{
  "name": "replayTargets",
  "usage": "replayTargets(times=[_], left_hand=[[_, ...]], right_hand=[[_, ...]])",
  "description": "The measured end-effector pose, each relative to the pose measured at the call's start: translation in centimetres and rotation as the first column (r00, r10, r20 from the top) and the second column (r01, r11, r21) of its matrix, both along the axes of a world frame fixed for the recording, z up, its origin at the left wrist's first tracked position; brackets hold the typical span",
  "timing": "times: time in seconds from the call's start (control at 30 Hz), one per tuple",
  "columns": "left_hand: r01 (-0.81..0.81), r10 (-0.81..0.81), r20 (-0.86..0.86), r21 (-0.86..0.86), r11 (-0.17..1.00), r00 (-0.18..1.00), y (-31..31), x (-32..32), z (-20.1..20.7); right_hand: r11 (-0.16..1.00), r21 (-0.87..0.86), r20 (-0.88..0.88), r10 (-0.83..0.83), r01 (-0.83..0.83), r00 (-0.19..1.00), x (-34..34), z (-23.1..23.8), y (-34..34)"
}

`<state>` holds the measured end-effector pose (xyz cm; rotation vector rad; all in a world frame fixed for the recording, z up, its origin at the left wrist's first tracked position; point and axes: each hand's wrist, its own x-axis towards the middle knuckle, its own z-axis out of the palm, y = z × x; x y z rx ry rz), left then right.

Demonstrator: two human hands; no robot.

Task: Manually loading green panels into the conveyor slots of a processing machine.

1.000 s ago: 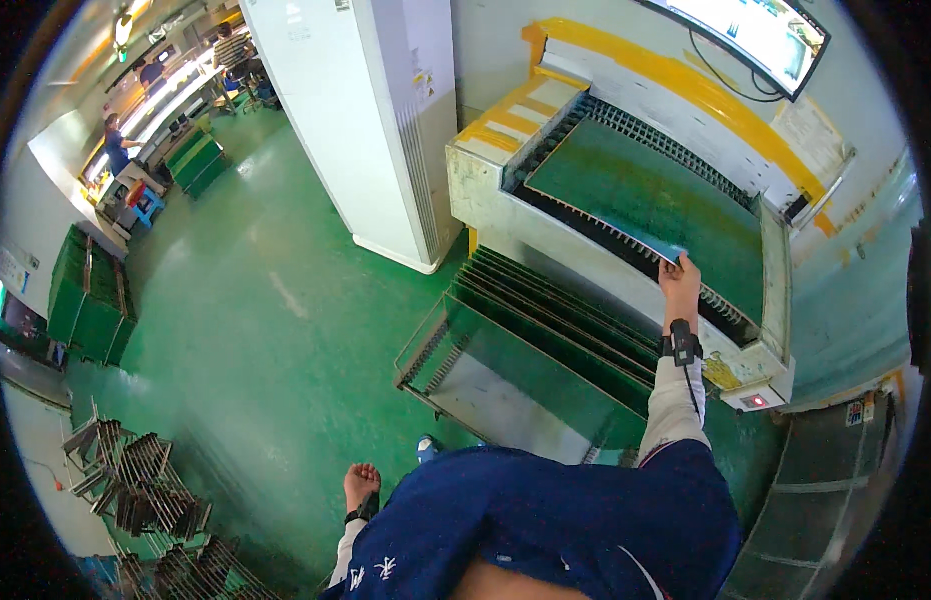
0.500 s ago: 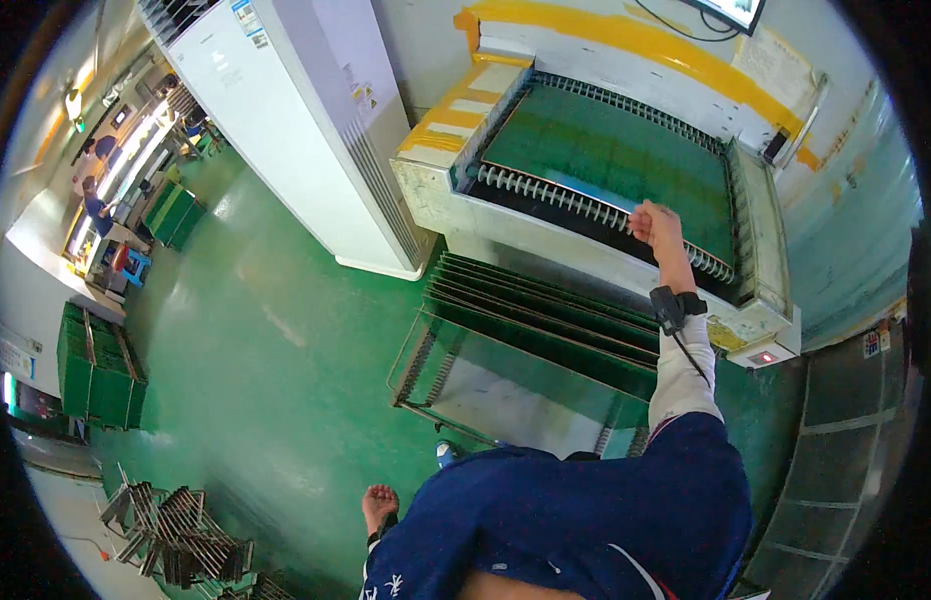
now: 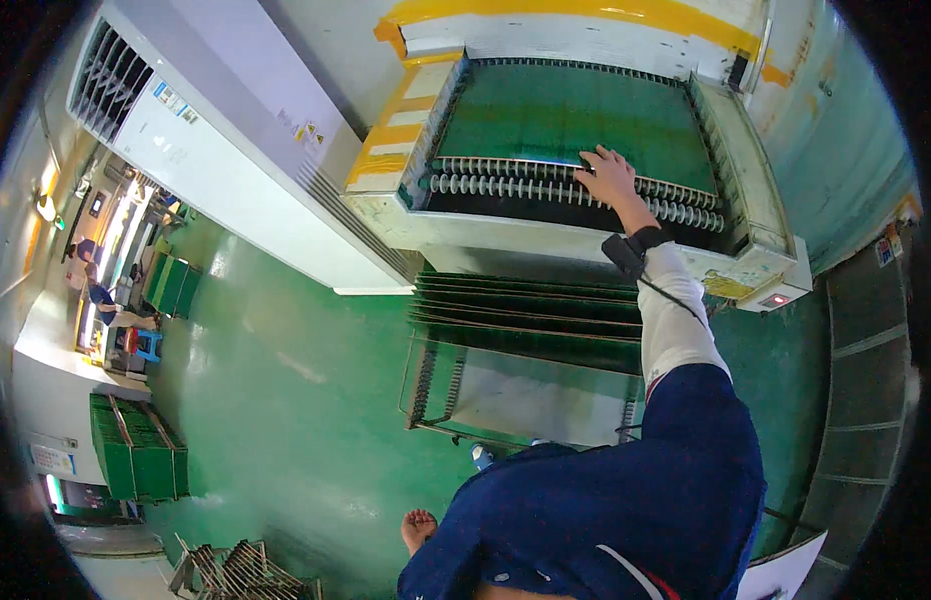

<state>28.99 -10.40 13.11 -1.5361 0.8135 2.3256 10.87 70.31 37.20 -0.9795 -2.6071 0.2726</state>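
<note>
A large green panel (image 3: pixel 585 110) lies flat on the rollers of a machine in front of me. My right hand (image 3: pixel 607 178) reaches over its near edge, fingers spread and bent, with the fingertips at or just above that edge. I cannot tell whether they touch it. Two rows of ringed rollers (image 3: pixel 505 187) show on the near side of the panel. My left hand (image 3: pixel 418 530) hangs low by my side, its fingers loosely curled in and nothing visible in them. A wire rack (image 3: pixel 422 385) holding several upright green panels (image 3: pixel 525 320) stands below the machine.
A tall white air conditioner (image 3: pixel 255 170) stands left of the machine. Green panels in a rack (image 3: pixel 140 450) stand at the far left, and metal racks (image 3: pixel 245 572) lie at the lower left. People (image 3: pixel 110 305) work at a lit bench in the distance.
The green panel has moved away from me, exposing a second roller row. My right hand has gone from closed at its edge to spread fingers. The whole view has shifted.
</note>
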Motion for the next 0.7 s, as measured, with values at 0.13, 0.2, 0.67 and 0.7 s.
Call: replayTargets(times=[0.13,0.2,0.67,0.7], left_hand=[[-0.11,0.125,0.139,-0.11,0.988,0.982,2.3,-0.3,2.1],[-0.198,0.207,0.145,-0.075,0.977,0.968,3.1,-0.3,3.0],[-0.038,0.039,-0.081,0.024,0.999,0.996,0.6,2.2,0.9],[-0.05,0.052,-0.08,0.031,0.998,0.995,0.7,2.2,0.7]], right_hand=[[0.999,-0.035,0.034,-0.009,0.011,0.999,-0.2,0.8,1.1],[1.0,-0.014,0.05,-0.012,0.012,0.999,-0.5,0.8,1.5],[1.0,-0.019,0.094,-0.002,0.004,0.996,-2.5,1.3,3.9],[1.0,-0.015,0.095,-0.002,0.003,0.995,-2.4,1.4,4.1]])
